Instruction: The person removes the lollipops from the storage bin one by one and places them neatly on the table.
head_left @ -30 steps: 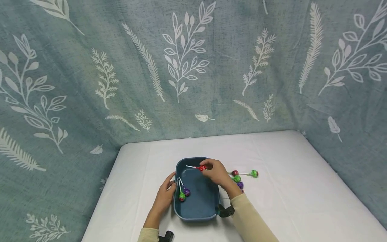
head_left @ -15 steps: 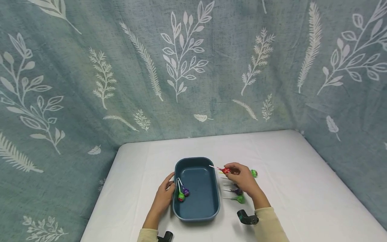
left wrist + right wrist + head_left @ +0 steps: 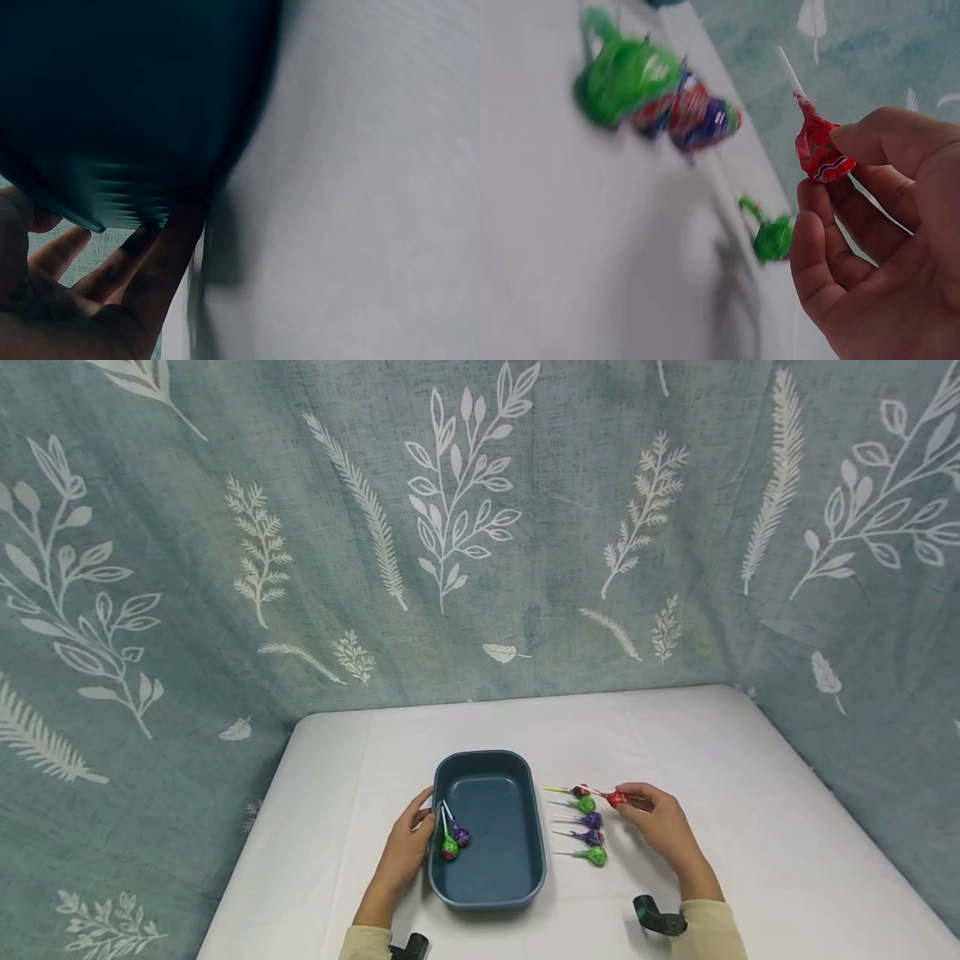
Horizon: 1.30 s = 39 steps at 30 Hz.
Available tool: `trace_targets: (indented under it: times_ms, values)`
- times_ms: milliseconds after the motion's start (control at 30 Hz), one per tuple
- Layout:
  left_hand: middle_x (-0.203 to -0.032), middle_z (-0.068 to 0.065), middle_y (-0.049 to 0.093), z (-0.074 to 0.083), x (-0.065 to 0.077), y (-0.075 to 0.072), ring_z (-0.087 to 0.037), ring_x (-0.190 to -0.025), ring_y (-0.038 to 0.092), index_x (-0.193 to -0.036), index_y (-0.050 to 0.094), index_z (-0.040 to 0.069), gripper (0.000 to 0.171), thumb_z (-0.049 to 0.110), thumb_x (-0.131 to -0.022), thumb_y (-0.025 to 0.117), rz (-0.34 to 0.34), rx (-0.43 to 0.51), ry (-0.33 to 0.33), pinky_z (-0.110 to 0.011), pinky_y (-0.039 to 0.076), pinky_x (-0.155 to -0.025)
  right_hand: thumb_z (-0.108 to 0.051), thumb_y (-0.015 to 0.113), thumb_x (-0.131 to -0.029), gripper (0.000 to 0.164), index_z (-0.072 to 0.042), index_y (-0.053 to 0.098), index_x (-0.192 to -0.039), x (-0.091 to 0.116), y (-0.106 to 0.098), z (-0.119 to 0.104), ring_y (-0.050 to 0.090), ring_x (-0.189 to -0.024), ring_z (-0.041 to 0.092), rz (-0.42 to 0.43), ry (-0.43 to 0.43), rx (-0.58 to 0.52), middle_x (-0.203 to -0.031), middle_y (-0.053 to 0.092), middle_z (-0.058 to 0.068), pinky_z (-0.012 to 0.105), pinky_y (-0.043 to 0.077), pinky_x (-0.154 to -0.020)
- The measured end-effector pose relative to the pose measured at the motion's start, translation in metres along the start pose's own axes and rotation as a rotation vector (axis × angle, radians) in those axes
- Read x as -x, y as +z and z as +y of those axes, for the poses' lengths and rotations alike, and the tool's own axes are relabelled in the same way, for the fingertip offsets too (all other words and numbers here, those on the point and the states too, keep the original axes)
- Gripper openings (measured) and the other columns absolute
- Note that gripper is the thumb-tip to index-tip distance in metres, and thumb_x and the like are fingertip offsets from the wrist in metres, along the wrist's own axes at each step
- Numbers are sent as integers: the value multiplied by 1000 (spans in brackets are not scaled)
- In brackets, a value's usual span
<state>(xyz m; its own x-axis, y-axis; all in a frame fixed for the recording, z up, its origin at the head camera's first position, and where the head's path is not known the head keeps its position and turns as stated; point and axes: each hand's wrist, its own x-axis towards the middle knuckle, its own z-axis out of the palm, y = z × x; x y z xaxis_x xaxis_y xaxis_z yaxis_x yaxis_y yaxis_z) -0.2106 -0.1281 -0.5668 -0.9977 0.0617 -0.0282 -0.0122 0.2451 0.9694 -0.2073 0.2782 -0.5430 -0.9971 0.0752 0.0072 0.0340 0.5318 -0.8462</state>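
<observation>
In the head view my right hand [image 3: 656, 820] is just right of a row of lollipops, pinching a red-wrapped lollipop [image 3: 617, 798] between thumb and fingers. Its white stick points left, clearly seen in the right wrist view, where the red lollipop [image 3: 825, 154] is off the table. My left hand [image 3: 407, 839] rests against the left side of a dark blue tray [image 3: 543, 852]. Seen from the left wrist, its fairly straight fingers [image 3: 161, 274] touch the tray's outer wall. Inside the tray lie a green lollipop [image 3: 449, 847] and a purple lollipop [image 3: 461, 837].
Right of the tray, several lollipops lie in a column with sticks pointing left: a dark red one [image 3: 580, 791] at the far end, green and purple ones between, and a green lollipop [image 3: 597, 856] nearest. White cloth [image 3: 750, 827] covers the table; a leaf-patterned curtain [image 3: 555, 543] hangs behind.
My right hand has moved right, from over the tray to beyond the lollipop column, still pinching the red lollipop. My left hand and the tray stay in place.
</observation>
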Motion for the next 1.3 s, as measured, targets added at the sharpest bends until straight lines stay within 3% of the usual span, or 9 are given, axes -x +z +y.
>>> trace_targets:
  times_ms: [300, 600, 1033, 1300]
  values:
    - [-138, -26, 57, 2, 2, 0, -34, -116, 60, -154, 44, 15, 50, 16, -104, 48, -6, 3, 9, -36, 53, -76, -14, 67, -97, 34, 1, 65, -127, 3, -11, 25, 64, -111, 39, 33, 9, 127, -122, 67, 23, 45, 50, -86]
    - [-141, -27, 54, 1, 2, -1, -35, -119, 59, -154, 44, 15, 50, 16, -104, 48, -3, 3, 5, -36, 53, -77, -5, 63, -97, 29, 4, 65, -124, 1, -16, 35, 61, -111, 44, 16, 8, 198, -116, 68, 24, 61, 42, -97]
    - [-140, -28, 54, 3, 3, 0, -34, -113, 60, -155, 43, 13, 51, 15, -104, 48, -6, 12, 11, -36, 53, -75, -7, 61, -97, 34, 2, 61, -130, 4, -12, 34, 56, -118, 48, 52, 55, 208, -121, 64, 29, 64, 38, -100]
    - [-139, -22, 58, 3, 1, 1, -32, -115, 60, -154, 44, 18, 50, 16, -105, 47, -14, -5, 0, -39, 53, -82, -11, 61, -98, 34, 3, 60, -130, 11, -16, 7, 60, -113, 41, 178, 44, 135, -125, 62, 27, 56, 43, -93]
